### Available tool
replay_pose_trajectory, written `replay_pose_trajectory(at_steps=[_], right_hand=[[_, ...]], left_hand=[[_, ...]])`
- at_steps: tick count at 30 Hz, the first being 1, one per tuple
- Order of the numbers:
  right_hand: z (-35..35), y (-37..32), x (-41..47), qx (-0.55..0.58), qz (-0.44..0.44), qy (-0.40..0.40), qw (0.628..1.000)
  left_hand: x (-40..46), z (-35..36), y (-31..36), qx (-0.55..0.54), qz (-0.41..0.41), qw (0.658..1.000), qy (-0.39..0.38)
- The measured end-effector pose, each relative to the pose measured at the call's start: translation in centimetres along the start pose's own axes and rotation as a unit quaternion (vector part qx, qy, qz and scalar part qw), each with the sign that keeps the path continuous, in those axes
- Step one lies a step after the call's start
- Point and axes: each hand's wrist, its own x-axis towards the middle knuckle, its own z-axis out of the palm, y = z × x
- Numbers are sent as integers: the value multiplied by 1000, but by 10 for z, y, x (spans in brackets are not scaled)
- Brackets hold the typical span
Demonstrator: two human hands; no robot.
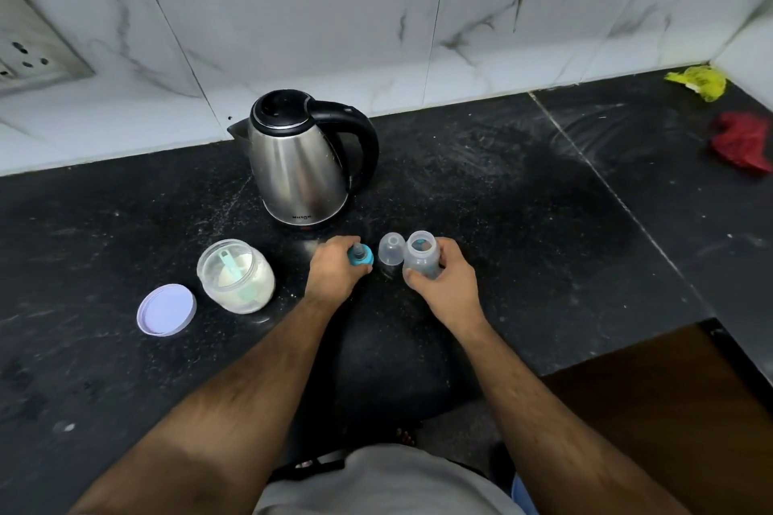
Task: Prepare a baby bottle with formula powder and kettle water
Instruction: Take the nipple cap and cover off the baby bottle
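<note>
My right hand (443, 284) grips the clear baby bottle (421, 254), which stands upright and open-topped on the black counter (523, 222). My left hand (334, 272) holds the blue nipple ring (360, 255) down at the counter, left of the bottle. The clear bottle cap (391, 249) stands between the two. An open jar of white formula powder (235, 276) with a pale green scoop inside sits further left, its lilac lid (166, 309) lying beside it. The steel kettle (299, 163) with a black handle stands behind my hands, lid shut.
A marble-tiled wall runs behind the counter, with a socket plate (29, 50) at far left. A yellow bag (698, 82) and a red bag (742, 142) lie at the back right corner. The counter edge drops off at lower right.
</note>
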Motion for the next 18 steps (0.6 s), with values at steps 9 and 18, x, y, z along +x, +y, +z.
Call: replay_pose_trajectory(at_steps=[9, 18], right_hand=[[10, -2, -5, -18, -37, 0, 999], [41, -18, -24, -24, -90, -10, 996]], left_hand=[[-12, -4, -4, 26, 24, 999, 35], [-77, -25, -49, -9, 44, 995, 91]])
